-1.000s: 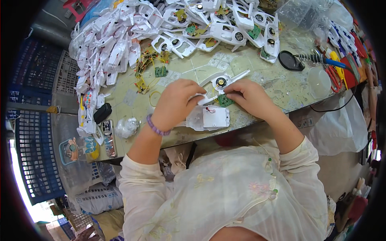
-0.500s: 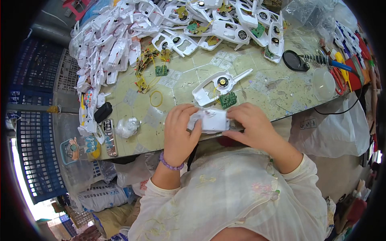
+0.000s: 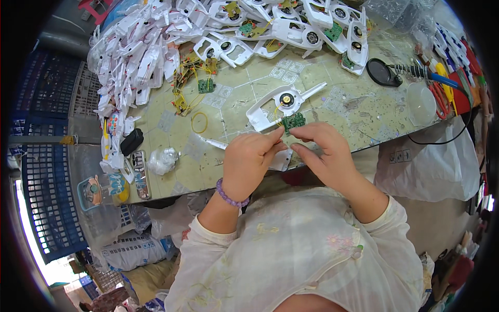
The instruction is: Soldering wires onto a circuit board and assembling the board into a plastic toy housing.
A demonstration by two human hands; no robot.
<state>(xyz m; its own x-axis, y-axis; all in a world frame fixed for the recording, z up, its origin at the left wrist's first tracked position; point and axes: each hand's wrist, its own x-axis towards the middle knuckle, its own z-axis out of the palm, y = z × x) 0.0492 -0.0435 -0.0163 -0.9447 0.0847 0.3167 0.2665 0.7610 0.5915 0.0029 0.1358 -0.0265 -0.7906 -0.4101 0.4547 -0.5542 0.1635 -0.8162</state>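
My left hand (image 3: pixel 250 158) is closed in a pinch just below the green circuit board (image 3: pixel 293 122); whatever lies between its fingertips is too small to make out. Under it is a white plastic shell half (image 3: pixel 281 160), partly hidden, with its narrow end (image 3: pixel 214 143) sticking out to the left. My right hand (image 3: pixel 328 153) is at the near edge of the board, thumb and forefinger apart. Just beyond both hands lies a white plastic housing (image 3: pixel 260 115) with an open loop and a round speaker (image 3: pixel 286 99). Yellow wires run between that housing and the board.
White plastic parts (image 3: pixel 138 67) are heaped at the far left, and housings with speakers (image 3: pixel 312 37) at the back. Wired circuit boards (image 3: pixel 206 86) lie left of centre. A soldering iron (image 3: pixel 442 83), its stand and a clear cup (image 3: pixel 421 105) are at right.
The white shell half, held between both hands before, is now low under my left hand. Both hands have come together by the circuit board, and my left hand has moved right.
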